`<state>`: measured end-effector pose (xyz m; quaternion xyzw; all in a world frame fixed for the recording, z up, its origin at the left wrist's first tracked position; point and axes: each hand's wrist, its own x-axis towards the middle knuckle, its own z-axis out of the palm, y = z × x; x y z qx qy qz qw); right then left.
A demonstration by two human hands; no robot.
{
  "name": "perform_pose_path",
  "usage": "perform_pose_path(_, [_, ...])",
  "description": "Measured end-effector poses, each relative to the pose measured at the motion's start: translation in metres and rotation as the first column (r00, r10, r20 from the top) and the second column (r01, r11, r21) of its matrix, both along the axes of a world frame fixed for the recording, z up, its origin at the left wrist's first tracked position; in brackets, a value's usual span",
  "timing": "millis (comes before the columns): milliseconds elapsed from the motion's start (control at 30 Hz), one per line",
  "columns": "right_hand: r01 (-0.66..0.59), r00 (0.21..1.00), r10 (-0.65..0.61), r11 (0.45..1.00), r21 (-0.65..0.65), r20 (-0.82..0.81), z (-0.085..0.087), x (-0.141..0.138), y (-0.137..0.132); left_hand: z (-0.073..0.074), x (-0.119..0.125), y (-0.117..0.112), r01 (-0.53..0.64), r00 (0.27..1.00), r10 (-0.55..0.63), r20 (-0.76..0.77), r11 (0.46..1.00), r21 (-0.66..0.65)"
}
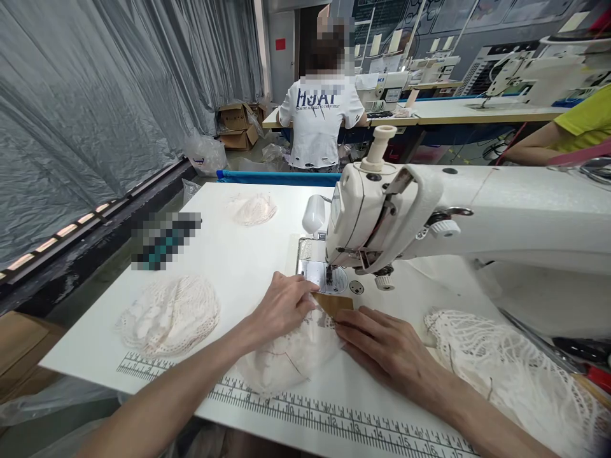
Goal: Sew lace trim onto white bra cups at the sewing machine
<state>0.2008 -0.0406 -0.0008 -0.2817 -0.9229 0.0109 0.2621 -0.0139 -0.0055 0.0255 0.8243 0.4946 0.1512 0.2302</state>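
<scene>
In front of the sewing machine's needle and presser foot [329, 275] lies a sheer white lace fabric piece [281, 362], with a dark thread line across it. My left hand [284, 305] is closed on the fabric's upper edge, its index finger stretched toward the metal needle plate [312, 270]. My right hand [386, 343] lies flat on the fabric's right side, fingers extended, tips at a brown flat piece [337, 305]. That brown piece sits between both hands, just before the presser foot. The white sewing machine [382, 210] stands over the table; fabric under my palms is hidden.
A lace pile [172, 315] lies left on the white table [229, 254], a smaller lace piece [256, 208] behind. White netted lace [515, 369] and scissors [539, 337] are at right. A printed ruler [305, 413] runs along the front edge. A person [319, 121] sits ahead.
</scene>
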Motion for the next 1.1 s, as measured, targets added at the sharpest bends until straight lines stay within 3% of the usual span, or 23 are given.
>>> perform_pose_path(200, [-0.022, 1.000, 0.022, 0.998, 0.055, -0.015, 0.0006, -0.0006, 0.0001, 0.0036, 0.0007, 0.0001, -0.010, 1.000, 0.010, 0.007, 1.000, -0.027])
perform_pose_path(633, [-0.043, 0.999, 0.043, 0.998, 0.047, -0.008, 0.0038, 0.0012, -0.0003, 0.0043, 0.0001, 0.0013, 0.005, 1.000, -0.005, -0.002, 0.999, -0.053])
perform_pose_path(900, [-0.037, 0.999, 0.034, 0.996, 0.079, 0.034, 0.0097, -0.0014, -0.0013, 0.0039, 0.0006, -0.0004, 0.002, 1.000, -0.002, -0.003, 1.000, -0.008])
perform_pose_path(1100, [-0.023, 0.996, 0.013, 0.994, 0.110, 0.087, 0.0038, -0.0023, -0.0017, -0.0020, -0.0013, 0.0074, -0.003, 1.000, 0.003, -0.011, 0.999, 0.050])
